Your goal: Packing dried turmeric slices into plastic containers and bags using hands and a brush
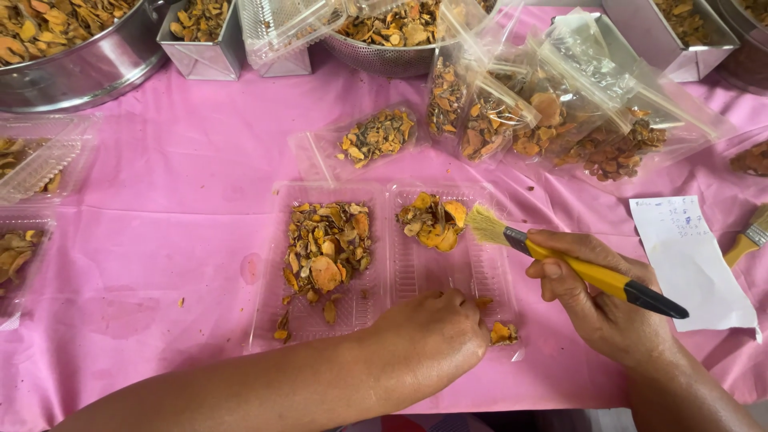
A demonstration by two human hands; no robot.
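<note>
An open clear plastic clamshell box (396, 276) lies on the pink tablecloth. Its left half holds a pile of dried brown and orange slices (326, 246); its right half holds a smaller orange heap (433, 221) at the far end. My left hand (432, 332) rests with curled fingers on the near edge of the right half, touching small orange pieces (502, 332). My right hand (596, 296) grips a yellow-and-black-handled brush (560, 260), its pale bristles over the right half beside the small heap.
Several clear bags of dried slices (552, 120) lie behind the box, one smaller bag (376, 138) nearer. Metal bowls and tins (80, 64) line the far edge. More plastic boxes (36, 156) sit left. A paper note (690, 260) and second brush (750, 238) lie right.
</note>
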